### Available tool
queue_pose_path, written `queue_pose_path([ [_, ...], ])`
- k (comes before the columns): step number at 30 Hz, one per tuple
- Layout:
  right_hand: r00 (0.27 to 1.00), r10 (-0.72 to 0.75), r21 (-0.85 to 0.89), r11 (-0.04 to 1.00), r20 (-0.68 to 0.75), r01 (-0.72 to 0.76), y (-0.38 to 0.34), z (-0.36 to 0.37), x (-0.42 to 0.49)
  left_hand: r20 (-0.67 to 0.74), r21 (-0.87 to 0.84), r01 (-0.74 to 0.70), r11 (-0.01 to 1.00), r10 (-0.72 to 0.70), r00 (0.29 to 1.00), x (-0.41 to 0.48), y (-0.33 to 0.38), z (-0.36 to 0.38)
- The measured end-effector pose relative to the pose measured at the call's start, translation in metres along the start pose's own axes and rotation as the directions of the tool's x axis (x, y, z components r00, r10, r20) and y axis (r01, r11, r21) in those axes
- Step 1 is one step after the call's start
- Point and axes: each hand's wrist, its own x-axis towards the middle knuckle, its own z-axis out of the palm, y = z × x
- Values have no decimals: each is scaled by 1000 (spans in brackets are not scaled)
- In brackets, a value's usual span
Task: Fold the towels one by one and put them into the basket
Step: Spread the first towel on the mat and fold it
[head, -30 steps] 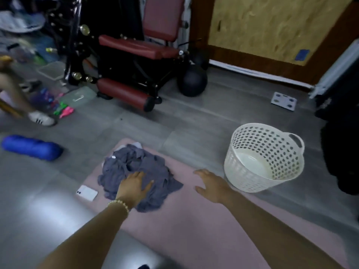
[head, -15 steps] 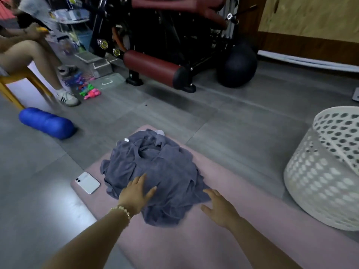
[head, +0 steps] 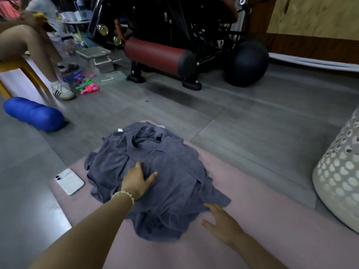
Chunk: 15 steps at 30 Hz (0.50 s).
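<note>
No writing reads clearly; a small white tag shows at the far edge of the crumpled heap of grey-blue towels, too small to read. The heap lies on your pink mat. Your left hand rests flat on the heap, fingers spread, gripping nothing. Your right hand lies open on the mat, fingertips touching the heap's near edge. The white perforated plastic basket stands at the right; its inside is out of view. A white phone lies beside the heap.
</note>
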Motion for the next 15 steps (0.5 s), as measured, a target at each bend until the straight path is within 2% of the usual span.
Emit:
queue_pose_path([
  [3,998,-1,212,977,-59,14,-6,-1,6,32,-233,22,972,-14,999,3,13,4],
  [5,994,52,400,916,-99,-8,-19,-9,5,42,-383,27,923,-12,999,3,24,2],
  [7,985,94,538,843,-143,-2,-30,-24,5,92,-486,-15,874,68,993,-3,43,-4],
  [9,971,129,632,774,-202,28,-43,-46,-3,162,-511,-102,854,212,964,-14,70,-16],
  [12,960,97,664,740,-262,107,-63,-85,-31,241,-528,-212,822,384,891,-38,119,-43],
  [15,963,-7,590,789,-271,172,-84,-126,-75,351,-529,-268,805,495,795,-63,164,-70],
])
